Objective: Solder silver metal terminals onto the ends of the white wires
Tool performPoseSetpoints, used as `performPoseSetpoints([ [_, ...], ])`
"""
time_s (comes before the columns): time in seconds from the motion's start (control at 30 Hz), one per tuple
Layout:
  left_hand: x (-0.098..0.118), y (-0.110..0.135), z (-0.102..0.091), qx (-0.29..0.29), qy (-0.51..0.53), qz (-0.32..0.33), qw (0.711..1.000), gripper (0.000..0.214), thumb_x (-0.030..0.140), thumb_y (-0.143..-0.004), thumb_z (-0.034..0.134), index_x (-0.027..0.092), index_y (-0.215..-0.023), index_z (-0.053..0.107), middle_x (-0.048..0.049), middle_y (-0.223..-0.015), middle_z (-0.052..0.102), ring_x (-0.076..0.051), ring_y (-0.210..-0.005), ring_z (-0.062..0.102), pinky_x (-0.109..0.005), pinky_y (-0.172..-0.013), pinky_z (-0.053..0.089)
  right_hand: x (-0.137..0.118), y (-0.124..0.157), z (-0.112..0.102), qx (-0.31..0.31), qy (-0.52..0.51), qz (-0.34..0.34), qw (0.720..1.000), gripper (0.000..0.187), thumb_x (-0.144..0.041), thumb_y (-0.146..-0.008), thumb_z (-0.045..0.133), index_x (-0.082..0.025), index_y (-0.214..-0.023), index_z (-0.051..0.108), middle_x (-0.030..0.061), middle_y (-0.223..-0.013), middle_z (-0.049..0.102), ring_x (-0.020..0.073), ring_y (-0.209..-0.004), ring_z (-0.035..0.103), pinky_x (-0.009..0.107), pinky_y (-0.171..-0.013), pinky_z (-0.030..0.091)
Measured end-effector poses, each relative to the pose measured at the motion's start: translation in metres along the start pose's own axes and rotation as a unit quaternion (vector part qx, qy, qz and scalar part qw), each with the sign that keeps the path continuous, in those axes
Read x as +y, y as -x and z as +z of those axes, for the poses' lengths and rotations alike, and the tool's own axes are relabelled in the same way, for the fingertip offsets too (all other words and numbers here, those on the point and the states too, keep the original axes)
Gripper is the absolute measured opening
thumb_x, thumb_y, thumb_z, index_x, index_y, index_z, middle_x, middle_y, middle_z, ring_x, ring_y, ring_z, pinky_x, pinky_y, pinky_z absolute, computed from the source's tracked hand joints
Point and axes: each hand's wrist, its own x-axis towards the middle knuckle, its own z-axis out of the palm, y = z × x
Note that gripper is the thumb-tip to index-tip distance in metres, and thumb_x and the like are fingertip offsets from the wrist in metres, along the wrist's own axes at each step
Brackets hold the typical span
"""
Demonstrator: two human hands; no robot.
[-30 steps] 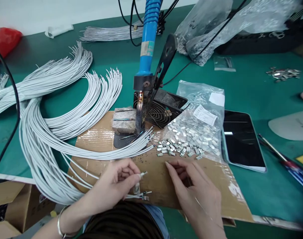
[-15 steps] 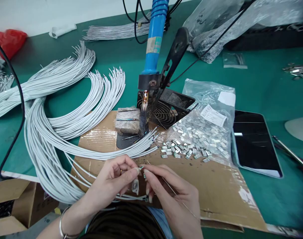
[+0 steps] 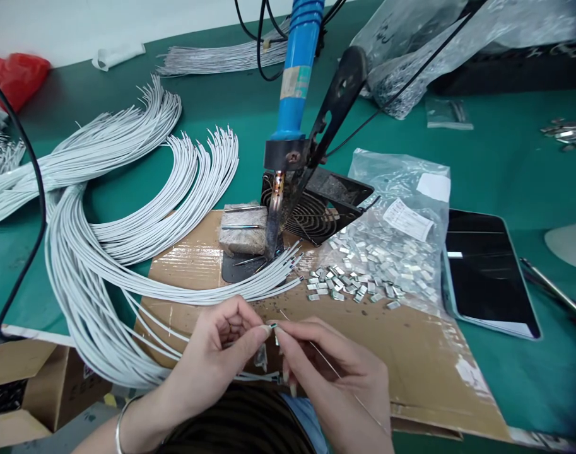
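My left hand [image 3: 216,356] pinches the stripped end of a thin white wire [image 3: 250,377] over the cardboard sheet [image 3: 411,353]. Touching it fingertip to fingertip, my right hand [image 3: 335,372] pinches a small metal terminal at the wire's tip and also holds a thin strand of solder wire [image 3: 335,372] that runs back over the hand. A pile of small metal terminals [image 3: 344,287] lies just beyond the hands. A blue-handled soldering iron [image 3: 292,94] stands tip-down in a black holder behind them.
Bundles of curved white wires [image 3: 117,252] fill the left of the green table. A clear bag of terminals [image 3: 396,239], a small black fan [image 3: 316,211] and a dark tablet [image 3: 486,271] lie to the right. Cardboard boxes [image 3: 27,391] sit at lower left.
My right hand moved left from the cardboard near the terminal pile to meet my left hand at the wire's end. The fingertips now touch.
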Motion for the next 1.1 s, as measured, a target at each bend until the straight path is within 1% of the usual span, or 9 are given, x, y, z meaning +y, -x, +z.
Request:
performPoseSetpoints([
  [0.17, -0.003, 0.006, 0.002, 0.022, -0.071, 0.018, 0.997, 0.031, 0.042, -0.098, 0.068, 0.018, -0.081, 0.057, 0.0033, -0.066, 0.053, -0.012, -0.061, 0.044, -0.024, -0.058, 0.035, -0.016, -0.002, -0.005, -0.013, 0.032, 0.017, 0.999, 0.009, -0.030, -0.086, 0.081, -0.025, -0.084, 0.089, -0.0008, -0.060, 0.063, 0.0105, -0.047, 0.051, 0.022, -0.043, 0.039],
  [0.33, -0.006, 0.013, -0.001, 0.021, -0.199, 0.043, 0.979, 0.029, 0.038, -0.102, 0.062, 0.019, -0.082, 0.062, 0.0047, -0.064, 0.047, -0.012, -0.057, 0.036, -0.026, -0.052, 0.025, -0.026, -0.010, -0.015, -0.075, 0.076, 0.039, 0.994, 0.015, -0.032, -0.083, 0.080, -0.023, -0.073, 0.086, -0.0002, -0.057, 0.062, 0.0118, -0.052, 0.051, 0.022, -0.046, 0.038],
  [0.43, -0.006, 0.015, -0.002, 0.018, -0.251, 0.064, 0.966, 0.029, 0.036, -0.104, 0.061, 0.019, -0.082, 0.064, 0.0050, -0.063, 0.047, -0.011, -0.057, 0.036, -0.026, -0.052, 0.025, -0.027, -0.011, -0.017, -0.080, 0.077, 0.053, 0.992, 0.020, -0.033, -0.080, 0.080, -0.021, -0.064, 0.081, -0.0008, -0.056, 0.059, 0.0112, -0.052, 0.049, 0.022, -0.045, 0.036],
  [0.5, -0.005, 0.014, 0.000, 0.015, -0.217, 0.059, 0.974, 0.030, 0.039, -0.106, 0.058, 0.018, -0.085, 0.065, 0.0039, -0.066, 0.051, -0.012, -0.059, 0.040, -0.025, -0.054, 0.028, -0.024, -0.008, -0.012, -0.057, 0.047, 0.075, 0.994, 0.021, -0.035, -0.079, 0.081, -0.020, -0.064, 0.080, -0.0017, -0.054, 0.057, 0.0103, -0.048, 0.047, 0.021, -0.043, 0.036],
  [0.6, -0.005, 0.013, 0.004, 0.019, -0.117, 0.039, 0.992, 0.035, 0.047, -0.108, 0.055, 0.019, -0.088, 0.062, 0.0031, -0.068, 0.054, -0.012, -0.062, 0.043, -0.023, -0.056, 0.033, -0.012, 0.002, 0.002, 0.023, -0.004, 0.082, 0.996, 0.021, -0.036, -0.082, 0.082, -0.020, -0.070, 0.081, -0.0036, -0.053, 0.054, 0.0086, -0.042, 0.046, 0.020, -0.038, 0.036],
  [0.7, -0.006, 0.012, 0.008, 0.015, -0.023, 0.015, 1.000, 0.035, 0.050, -0.106, 0.059, 0.020, -0.090, 0.057, 0.0061, -0.064, 0.051, -0.009, -0.057, 0.040, -0.020, -0.052, 0.031, 0.003, 0.013, 0.018, 0.114, 0.015, -0.030, 0.993, 0.012, -0.028, -0.086, 0.080, -0.023, -0.076, 0.082, -0.0019, -0.059, 0.063, 0.0098, -0.047, 0.054, 0.021, -0.043, 0.045],
  [0.8, -0.007, 0.011, 0.008, 0.004, 0.040, -0.008, 0.999, 0.033, 0.051, -0.104, 0.064, 0.021, -0.095, 0.056, 0.0080, -0.064, 0.051, -0.006, -0.048, 0.037, -0.018, -0.046, 0.026, 0.011, 0.017, 0.026, 0.155, 0.071, -0.151, 0.974, 0.012, -0.016, -0.087, 0.079, -0.027, -0.087, 0.084, -0.0009, -0.070, 0.074, 0.0113, -0.056, 0.064, 0.022, -0.054, 0.055],
  [1.0, -0.004, 0.005, 0.007, 0.028, 0.105, 0.008, 0.994, 0.036, 0.049, -0.095, 0.078, 0.017, -0.091, 0.062, 0.0074, -0.065, 0.053, -0.002, -0.047, 0.031, -0.016, -0.044, 0.023, 0.008, 0.012, 0.021, 0.111, 0.079, -0.199, 0.970, 0.022, -0.009, -0.089, 0.076, -0.028, -0.096, 0.086, -0.0007, -0.081, 0.079, 0.0110, -0.066, 0.071, 0.021, -0.063, 0.057],
  [1.1, -0.002, 0.003, 0.007, 0.050, 0.109, 0.029, 0.992, 0.038, 0.048, -0.089, 0.084, 0.015, -0.087, 0.064, 0.0051, -0.067, 0.056, -0.004, -0.054, 0.036, -0.015, -0.049, 0.029, 0.003, 0.009, 0.012, 0.071, 0.066, -0.154, 0.983, 0.021, -0.014, -0.092, 0.076, -0.031, -0.098, 0.088, -0.0013, -0.077, 0.077, 0.0098, -0.061, 0.069, 0.019, -0.059, 0.056],
])
